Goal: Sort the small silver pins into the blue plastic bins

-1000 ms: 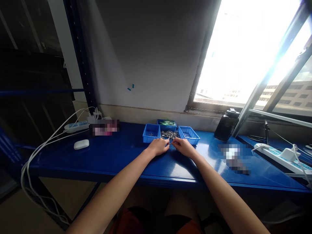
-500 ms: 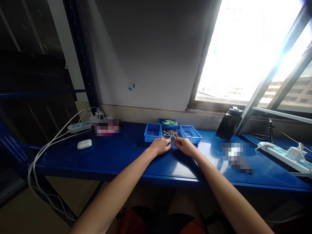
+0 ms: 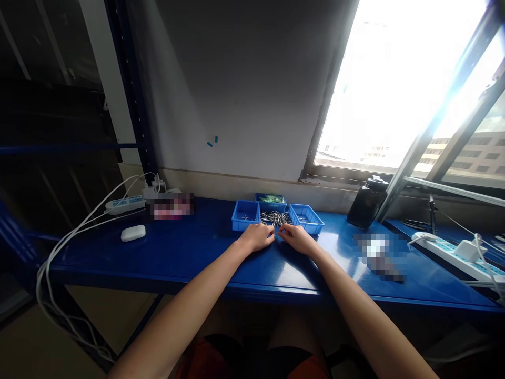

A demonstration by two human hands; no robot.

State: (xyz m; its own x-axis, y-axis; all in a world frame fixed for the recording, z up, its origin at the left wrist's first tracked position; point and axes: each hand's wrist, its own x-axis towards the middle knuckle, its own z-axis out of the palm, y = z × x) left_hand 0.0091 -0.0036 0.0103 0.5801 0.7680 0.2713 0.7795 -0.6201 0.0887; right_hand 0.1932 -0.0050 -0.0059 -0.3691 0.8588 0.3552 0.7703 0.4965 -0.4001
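My left hand (image 3: 256,237) rests low over the blue table, its fingers drawn together in a pinch. Close beside it my right hand (image 3: 296,238) is pinched too, fingertips turned toward the left ones with a narrow gap between. Whatever the fingertips hold is too small to make out. Just beyond them lies a loose pile of thin metal pieces (image 3: 276,218). Left of the pile stands a blue bin (image 3: 240,225) with a few small pieces inside. On the right, another blue bin (image 3: 313,228) also holds a few. A third blue bin (image 3: 271,206) behind contains something green in clear wrapping.
A white rounded case (image 3: 133,233) lies on the table (image 3: 177,258) at left, near a power strip (image 3: 125,205) with cables. At right are a black bottle (image 3: 366,202), a blurred item (image 3: 381,258) and another power strip (image 3: 453,256). A wall and window rise behind.
The view has shifted slightly. Both hands stay almost in place in front of the pile, still pinched; the thin piece seen between the fingertips before is no longer clearly visible.
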